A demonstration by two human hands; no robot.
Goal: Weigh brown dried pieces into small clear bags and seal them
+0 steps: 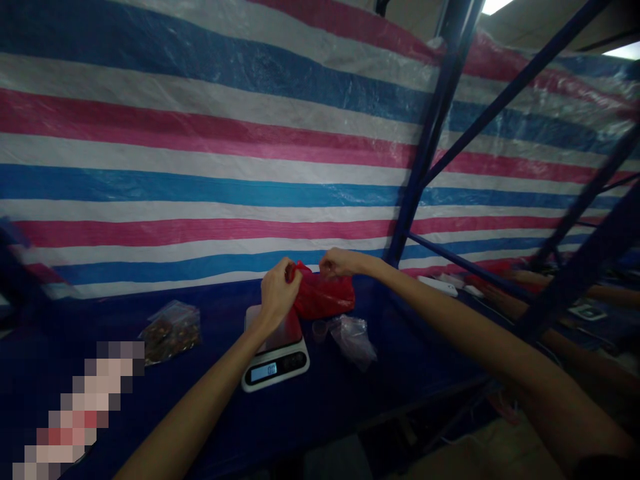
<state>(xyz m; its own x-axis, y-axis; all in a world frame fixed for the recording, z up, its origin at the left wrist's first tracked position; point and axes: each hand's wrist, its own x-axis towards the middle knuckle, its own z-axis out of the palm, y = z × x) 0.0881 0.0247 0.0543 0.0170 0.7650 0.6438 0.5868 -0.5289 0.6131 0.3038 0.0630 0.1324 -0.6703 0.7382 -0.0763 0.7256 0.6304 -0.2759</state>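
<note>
A crinkled red plastic bag (pixel 325 297) rests at the far side of the blue table, beside and partly behind a kitchen scale. My left hand (pixel 280 293) pinches the bag's left upper edge, above the scale's platform. Fingers curled, my right hand (pixel 341 263) grips the bag's top near its right side; its fingertips are partly hidden. The white digital scale (pixel 276 368) has a lit display that appears to read 0.0. Just right of it are a small clear cup (pixel 319 331) and a crumpled clear plastic bag (pixel 354 340).
A clear zip bag of small brownish pieces (pixel 173 332) lies on the blue table (pixel 345 400) at left. Blue metal posts (pixel 425 153) rise at right before a striped tarp (pixel 200 180). Beyond them are a white object (pixel 438 286) and another person's arm (pixel 590 360).
</note>
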